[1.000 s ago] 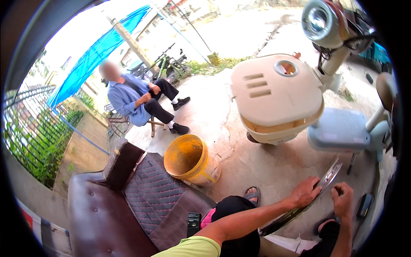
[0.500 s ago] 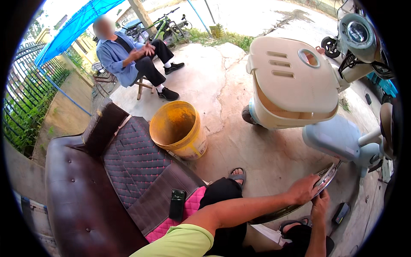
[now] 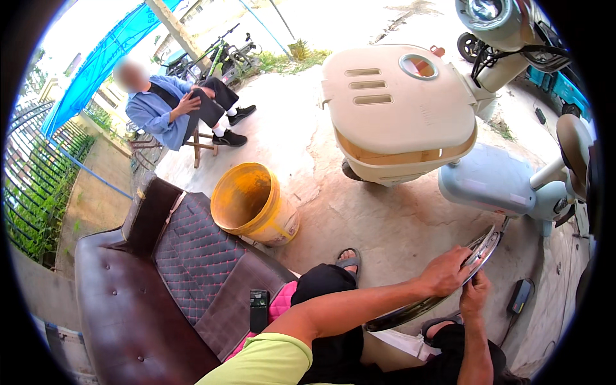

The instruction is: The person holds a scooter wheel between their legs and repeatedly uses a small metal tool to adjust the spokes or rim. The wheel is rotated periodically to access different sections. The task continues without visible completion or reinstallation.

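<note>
While L hand (image 3: 444, 273) stays clamped on metal rim (image 3: 487, 245); R hand (image 3: 475, 294), prev. apart, now pinching it too

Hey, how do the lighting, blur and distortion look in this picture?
In the head view, sky and upper pavement are washed out almost white; head view, the sofa shows soft sheen and the curved metal rim glints beside the left hand; head view, the fence bends near the dark border; head view, blur covers the head of the seated person.
</note>
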Tool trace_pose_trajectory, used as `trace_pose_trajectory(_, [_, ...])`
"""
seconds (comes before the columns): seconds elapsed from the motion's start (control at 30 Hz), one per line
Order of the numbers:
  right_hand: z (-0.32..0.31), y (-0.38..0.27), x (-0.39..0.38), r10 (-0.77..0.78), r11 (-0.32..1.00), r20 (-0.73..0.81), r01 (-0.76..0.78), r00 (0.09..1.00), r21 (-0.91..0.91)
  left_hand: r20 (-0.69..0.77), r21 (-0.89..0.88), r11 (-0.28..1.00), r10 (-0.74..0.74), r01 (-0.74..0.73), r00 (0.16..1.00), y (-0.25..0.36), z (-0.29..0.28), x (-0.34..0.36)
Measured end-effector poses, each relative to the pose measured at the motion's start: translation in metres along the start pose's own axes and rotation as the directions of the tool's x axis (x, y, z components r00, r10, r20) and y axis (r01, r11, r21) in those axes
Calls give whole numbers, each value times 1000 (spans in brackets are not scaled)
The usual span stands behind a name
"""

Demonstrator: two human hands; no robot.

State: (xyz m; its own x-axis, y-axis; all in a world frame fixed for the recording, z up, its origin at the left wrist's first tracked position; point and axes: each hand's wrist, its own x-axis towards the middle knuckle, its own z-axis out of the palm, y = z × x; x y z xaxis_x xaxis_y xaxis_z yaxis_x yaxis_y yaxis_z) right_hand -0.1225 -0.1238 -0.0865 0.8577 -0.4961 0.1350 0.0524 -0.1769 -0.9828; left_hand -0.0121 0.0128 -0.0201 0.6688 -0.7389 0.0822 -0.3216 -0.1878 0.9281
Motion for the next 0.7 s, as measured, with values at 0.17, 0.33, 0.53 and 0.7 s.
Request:
trace_pose_trajectory(0.17, [2,-6,1,-42,996,8,43,999,-79,26,10,999,-36,36,999,7,-2,2])
trace_pose_trajectory(0.33, [10,-7,2,-114,990,-28,111,993,-89,2,-2,999,-52,52,999,5,-2,0])
trace_pose_trajectory(0.53, [15,-19,9,-232,929,-15,217,973,-299,30,-6,997,-79,79,996,5,-9,1])
trace_pose_trajectory(0.7, [22,-14,9,-143,966,-37,132,989,-221,6,5,998,-55,55,998,-7,-7,3])
